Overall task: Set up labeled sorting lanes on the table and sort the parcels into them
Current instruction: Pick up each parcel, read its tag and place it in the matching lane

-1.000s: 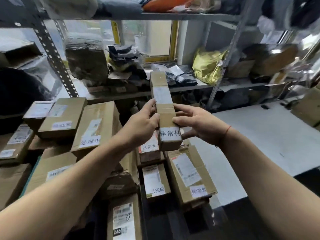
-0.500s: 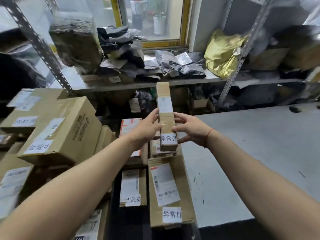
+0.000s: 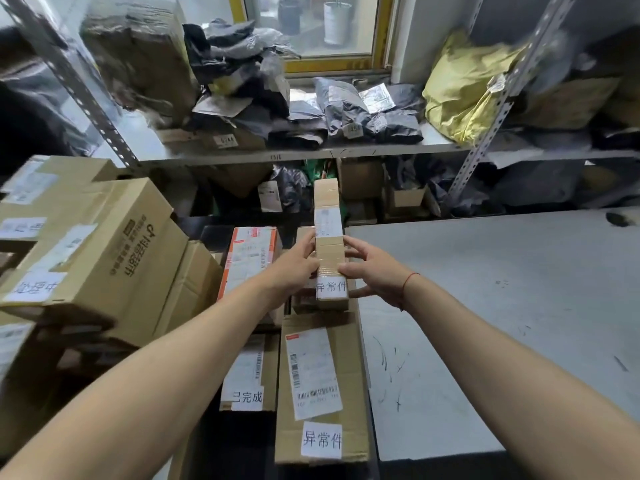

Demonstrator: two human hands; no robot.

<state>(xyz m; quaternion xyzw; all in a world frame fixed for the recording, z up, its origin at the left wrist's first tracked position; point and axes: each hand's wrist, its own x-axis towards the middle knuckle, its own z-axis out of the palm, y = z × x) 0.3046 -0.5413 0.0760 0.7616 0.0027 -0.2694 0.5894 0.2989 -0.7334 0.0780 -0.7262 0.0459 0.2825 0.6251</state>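
Two Hands on One Narrow Box, Lane Half Built

Two hands are gripping the narrow box [image 3: 327, 244]: my left hand [image 3: 294, 268] is curling its fingers around the left side, and my right hand [image 3: 372, 271] is pinching the right side with thumb and fingertips. I am holding it lengthwise, pointing away from me, its near end over a small carton [image 3: 304, 299] just left of the grey table [image 3: 502, 306]. Its white tag [image 3: 330, 287] is matching the tag on the long carton [image 3: 322, 393] lying nearer to me, so I judge this to be the right lane.

Sorting is looking well under way. A carton with a different tag [image 3: 249, 372] is sitting to the left, and a big tagged box [image 3: 90, 258] is tilting on a stack further left. Bags [image 3: 346, 109] on the shelf [image 3: 311, 154] may be waiting still; I cannot tell.

Room is tight on the left, with cartons crowding each other. The table edge is running just beside my right hand, and its surface is offering wide open space rightwards.
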